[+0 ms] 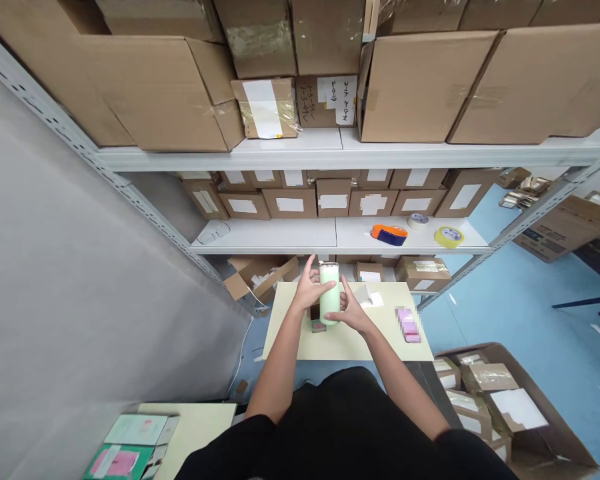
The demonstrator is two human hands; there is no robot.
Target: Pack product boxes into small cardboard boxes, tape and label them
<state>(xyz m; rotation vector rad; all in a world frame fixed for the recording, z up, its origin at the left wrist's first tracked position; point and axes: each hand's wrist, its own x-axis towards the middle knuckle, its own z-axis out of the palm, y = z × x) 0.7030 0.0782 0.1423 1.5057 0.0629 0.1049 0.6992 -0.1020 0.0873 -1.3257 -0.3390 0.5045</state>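
A pale green tumbler with a silvery rim is held upright above the cream table. My left hand grips its upper left side, the thumb across the front. Around its lower right side is my right hand, thumb near the base. Behind and below the tumbler, partly hidden, a small dark box with a green and pink part rests on the table. White paper lies to the right of my hands, and a purple-pink item, partly pixelated, is near the table's right side.
Shelves with cardboard boxes stand ahead. Tape rolls and an orange-and-blue item lie on the middle shelf. A large carton of boxes is at lower right. Green packaging lies on a side table at lower left.
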